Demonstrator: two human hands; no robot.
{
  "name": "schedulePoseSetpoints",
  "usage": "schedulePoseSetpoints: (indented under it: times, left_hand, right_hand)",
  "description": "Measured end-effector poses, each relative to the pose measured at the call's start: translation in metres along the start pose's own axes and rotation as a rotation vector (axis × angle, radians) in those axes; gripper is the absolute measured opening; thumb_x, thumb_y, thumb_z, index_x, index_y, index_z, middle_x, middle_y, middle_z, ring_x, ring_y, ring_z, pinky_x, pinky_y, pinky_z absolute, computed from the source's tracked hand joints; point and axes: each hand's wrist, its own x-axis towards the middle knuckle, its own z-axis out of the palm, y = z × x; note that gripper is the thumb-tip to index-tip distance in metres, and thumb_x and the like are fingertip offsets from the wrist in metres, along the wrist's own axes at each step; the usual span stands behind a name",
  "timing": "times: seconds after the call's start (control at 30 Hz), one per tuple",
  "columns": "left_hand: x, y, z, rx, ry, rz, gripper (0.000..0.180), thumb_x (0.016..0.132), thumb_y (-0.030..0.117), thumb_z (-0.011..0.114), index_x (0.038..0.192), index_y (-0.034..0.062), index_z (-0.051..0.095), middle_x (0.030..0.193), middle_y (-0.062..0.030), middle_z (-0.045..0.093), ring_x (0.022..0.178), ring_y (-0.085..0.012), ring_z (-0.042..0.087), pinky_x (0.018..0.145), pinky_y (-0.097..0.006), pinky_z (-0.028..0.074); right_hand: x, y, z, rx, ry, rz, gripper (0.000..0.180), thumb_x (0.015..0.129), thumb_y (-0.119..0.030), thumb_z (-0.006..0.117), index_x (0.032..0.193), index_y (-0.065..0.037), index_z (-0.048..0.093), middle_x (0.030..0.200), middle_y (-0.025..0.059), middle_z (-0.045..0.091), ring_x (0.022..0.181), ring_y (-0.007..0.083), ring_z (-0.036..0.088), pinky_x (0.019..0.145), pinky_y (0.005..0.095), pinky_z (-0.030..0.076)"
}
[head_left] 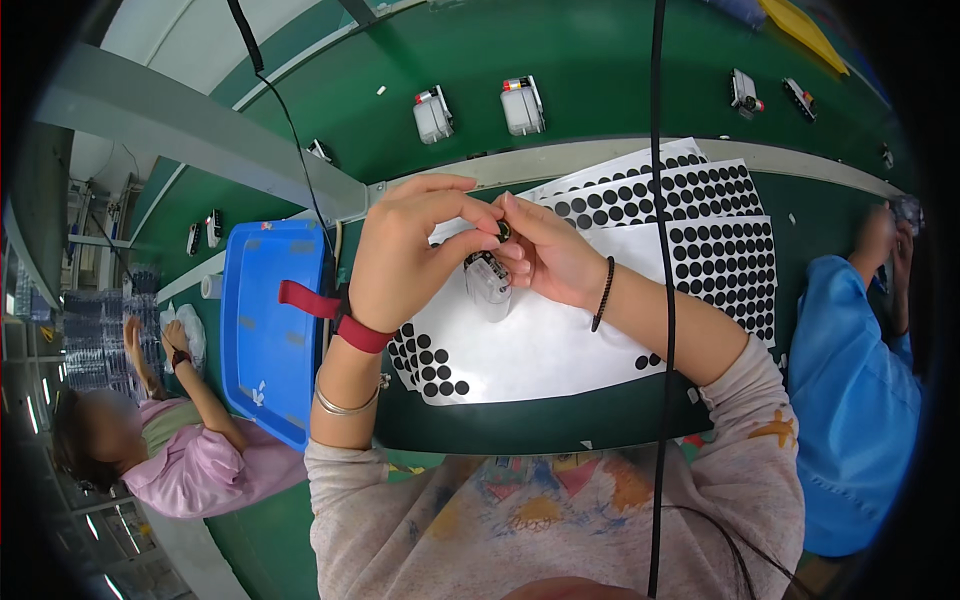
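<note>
My left hand [415,250] and my right hand [545,250] meet over the white sticker sheets [560,340]. Together they hold a small clear plastic device [487,280] with a dark top. The fingertips of both hands pinch a small black round sticker [504,231] at the device's upper end. A red strap wraps my left wrist, with a silver bangle below it; a black bead band is on my right wrist.
Sheets of black dot stickers [715,215] lie on the green bench. A blue tray [265,330] sits to my left. Several small white devices [432,115] ride the green conveyor beyond. One person works at my left [170,440], another in blue at my right [850,370]. A black cable [660,300] hangs in front.
</note>
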Motion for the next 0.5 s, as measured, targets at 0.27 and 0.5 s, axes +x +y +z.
schedulePoseSetpoints:
  times: [0.27,0.5]
  left_hand:
    - [0.001,-0.001,0.008,0.113,0.066,0.056,0.016,0.059,0.009,0.074,0.070,0.0060,0.063,0.074,-0.0031,0.064,0.093,-0.0254,0.058,0.073,-0.034,0.045]
    - [0.010,-0.006,-0.013,0.141,-0.210,-0.235,0.045,0.061,0.016,0.079,0.088,0.0058,0.045,0.082,-0.0013,0.051,0.086,-0.0172,0.053,0.076,-0.031,0.042]
  right_hand:
    - [-0.003,-0.001,0.003,0.051,0.019,-0.011,0.031,0.091,-0.039,0.047,0.083,-0.010,0.048,0.058,-0.0042,0.039,0.051,0.0071,0.039,0.047,0.0221,0.034]
    - [-0.006,0.003,-0.010,-0.113,-0.184,-0.091,0.022,0.088,-0.030,0.055,0.086,-0.009,0.048,0.068,0.0011,0.052,0.059,0.0089,0.052,0.052,0.0231,0.043]
